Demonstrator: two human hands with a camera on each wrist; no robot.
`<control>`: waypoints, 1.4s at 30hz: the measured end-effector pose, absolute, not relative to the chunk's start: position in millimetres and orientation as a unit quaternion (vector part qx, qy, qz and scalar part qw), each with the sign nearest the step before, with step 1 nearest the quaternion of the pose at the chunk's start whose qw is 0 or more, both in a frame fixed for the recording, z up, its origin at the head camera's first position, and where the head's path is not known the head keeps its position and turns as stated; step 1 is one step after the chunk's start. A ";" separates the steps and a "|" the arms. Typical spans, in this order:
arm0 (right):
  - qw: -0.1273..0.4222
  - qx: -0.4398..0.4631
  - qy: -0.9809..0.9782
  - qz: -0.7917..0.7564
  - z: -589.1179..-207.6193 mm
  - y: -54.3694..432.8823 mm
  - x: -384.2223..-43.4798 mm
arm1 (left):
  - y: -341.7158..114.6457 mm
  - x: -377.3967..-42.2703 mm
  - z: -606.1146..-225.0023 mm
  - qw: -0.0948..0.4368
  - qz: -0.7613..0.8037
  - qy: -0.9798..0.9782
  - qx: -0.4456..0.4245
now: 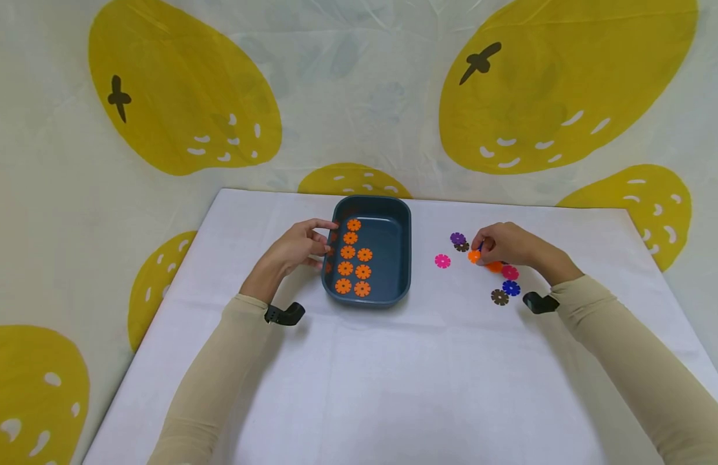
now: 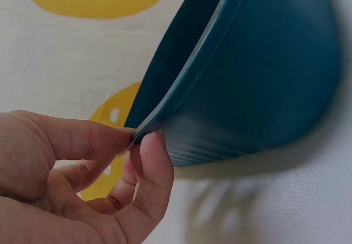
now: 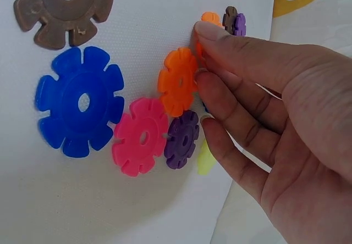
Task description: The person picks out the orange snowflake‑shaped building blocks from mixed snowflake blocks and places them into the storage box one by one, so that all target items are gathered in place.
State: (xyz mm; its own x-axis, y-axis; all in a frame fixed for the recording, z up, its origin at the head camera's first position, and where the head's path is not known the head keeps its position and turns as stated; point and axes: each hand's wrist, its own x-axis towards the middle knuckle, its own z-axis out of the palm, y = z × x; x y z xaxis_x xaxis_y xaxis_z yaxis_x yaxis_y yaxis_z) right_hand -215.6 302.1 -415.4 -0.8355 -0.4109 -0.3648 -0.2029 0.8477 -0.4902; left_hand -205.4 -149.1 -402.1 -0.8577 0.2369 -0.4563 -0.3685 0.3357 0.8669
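My left hand (image 1: 297,248) pinches the left rim of a deep dark blue-green rectangular tub (image 1: 394,258); the left wrist view shows thumb and fingertips at the tub's rim (image 2: 181,84). Inside the tub, several orange notched plastic discs (image 1: 348,252) lie flat in two columns along the left side. Over on the right, my right hand (image 1: 507,244) pinches an orange notched disc (image 1: 474,256) between thumb and fingers, low over a loose group of discs. Close to its fingertips are another orange disc (image 3: 179,82), a pink disc (image 3: 141,137) and a purple disc (image 3: 182,139).
Nearer me lie a blue disc (image 1: 511,288) and a brown disc (image 1: 500,297). Left of the right hand are a pink disc (image 1: 443,261), a purple disc (image 1: 458,238) and a brown disc (image 1: 461,247). A white cloth (image 1: 359,374) covers the table; a yellow-patterned curtain (image 1: 359,97) hangs behind.
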 end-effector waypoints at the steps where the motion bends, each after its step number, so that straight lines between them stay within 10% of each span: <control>1: 0.235 -0.163 0.932 -0.222 -415.6 302.3 -215.6 | -149.0 -205.5 -402.1 0.263 0.575 0.774 -0.043; 42: 0.214 -0.193 0.931 -0.226 -412.7 307.0 -210.0 | -150.0 -205.1 -404.6 0.266 0.591 0.761 -0.027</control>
